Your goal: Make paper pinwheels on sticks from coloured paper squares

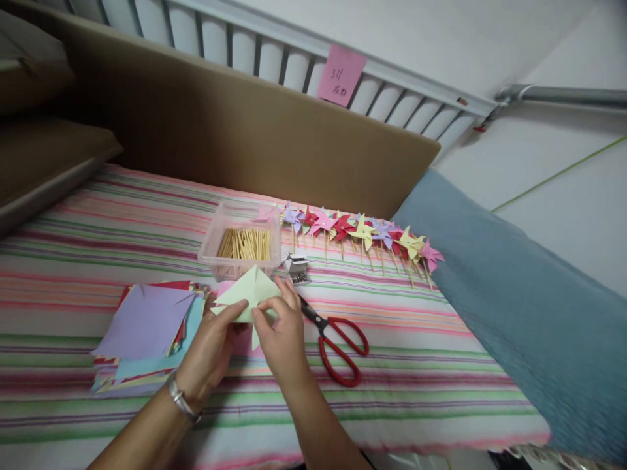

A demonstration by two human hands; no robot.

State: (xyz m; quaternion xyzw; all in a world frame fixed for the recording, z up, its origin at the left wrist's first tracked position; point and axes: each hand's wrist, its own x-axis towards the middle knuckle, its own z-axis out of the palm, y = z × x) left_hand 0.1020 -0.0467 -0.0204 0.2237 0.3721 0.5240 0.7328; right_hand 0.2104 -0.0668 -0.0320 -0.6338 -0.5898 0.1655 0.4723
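Both my hands hold a pale green paper square (249, 290), partly folded into a point, just above the striped cloth. My left hand (210, 349) pinches its left edge; a silver bracelet sits on that wrist. My right hand (281, 336) grips the paper's right side with fingers curled over the fold. A stack of coloured paper squares (147, 326), purple on top, lies just left of my left hand. Red-handled scissors (337, 346) lie right of my right hand, blades pointing toward it.
A clear plastic box of wooden sticks (242, 245) stands behind the paper. Beside it is a small box of pins (296, 267). A row of finished paper pinwheels (362, 232) lies further right. A blue blanket (514, 307) covers the right side; a brown headboard (245, 130) stands behind.
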